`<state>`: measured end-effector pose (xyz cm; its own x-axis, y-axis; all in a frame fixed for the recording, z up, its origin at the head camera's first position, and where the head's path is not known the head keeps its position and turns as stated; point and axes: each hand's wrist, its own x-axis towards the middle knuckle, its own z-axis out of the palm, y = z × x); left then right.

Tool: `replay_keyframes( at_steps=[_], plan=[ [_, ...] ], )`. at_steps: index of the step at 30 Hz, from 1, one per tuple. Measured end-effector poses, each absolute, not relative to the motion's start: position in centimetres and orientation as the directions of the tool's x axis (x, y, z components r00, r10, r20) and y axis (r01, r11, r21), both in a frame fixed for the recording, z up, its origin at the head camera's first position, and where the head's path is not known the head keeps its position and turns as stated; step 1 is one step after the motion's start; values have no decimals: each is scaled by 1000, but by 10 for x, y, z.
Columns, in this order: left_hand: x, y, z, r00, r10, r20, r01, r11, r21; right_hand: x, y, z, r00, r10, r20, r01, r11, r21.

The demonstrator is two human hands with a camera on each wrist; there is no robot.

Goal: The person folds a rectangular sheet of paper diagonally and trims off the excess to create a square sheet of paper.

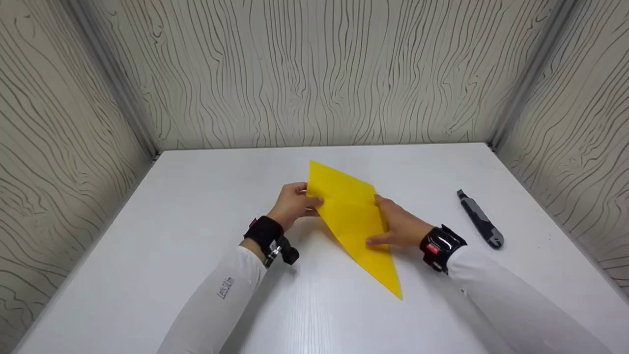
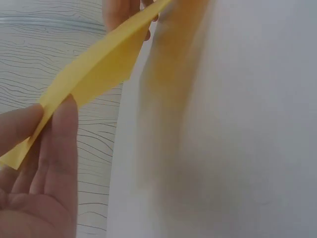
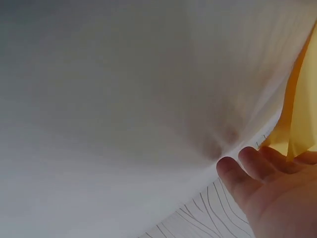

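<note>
A folded sheet of yellow paper [image 1: 346, 211] is held up over the white table, one pointed corner hanging toward the front. My left hand [image 1: 295, 202] pinches its left edge, thumb on the near face and fingers behind. In the left wrist view, thumb and fingertips close on the yellow paper [image 2: 94, 69], whose layers stand slightly apart. My right hand [image 1: 400, 223] holds the right edge, the thumb lying across the face and the other fingers at the far side. The right wrist view shows the right hand's fingertips [image 3: 255, 161] at the paper's lower edge [image 3: 297, 114].
A grey and black utility knife [image 1: 480, 219] lies on the white table [image 1: 206, 196] to the right of my right hand. Wood-patterned panels [image 1: 314, 73] wall in the back and both sides. Dark camera straps [image 1: 442, 247] sit on both wrists.
</note>
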<state>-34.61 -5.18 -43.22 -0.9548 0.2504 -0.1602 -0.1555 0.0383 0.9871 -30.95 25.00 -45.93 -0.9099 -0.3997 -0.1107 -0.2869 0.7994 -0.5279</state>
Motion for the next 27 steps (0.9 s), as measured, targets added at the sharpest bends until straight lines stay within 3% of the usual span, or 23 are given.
replay_keyframes(
  at_steps=[5,12,21,27],
  plan=[
    [-346,-56,-428,-949,303,-90,-96,-5,995,-311,251,-446,-944,-305,-127,-135,708,-693],
    [-346,-62,-426,-940,341,-3,-37,-92,995,-317,255,-429,-959,-253,-130,9,430,-903],
    [-345,-67,-429,-942,336,14,-24,-110,994,-319,264,-423,-963,-242,-121,74,194,-978],
    [-345,-67,-430,-946,323,16,-21,-109,994,-317,266,-422,-964,-249,-92,56,148,-987]
  ],
)
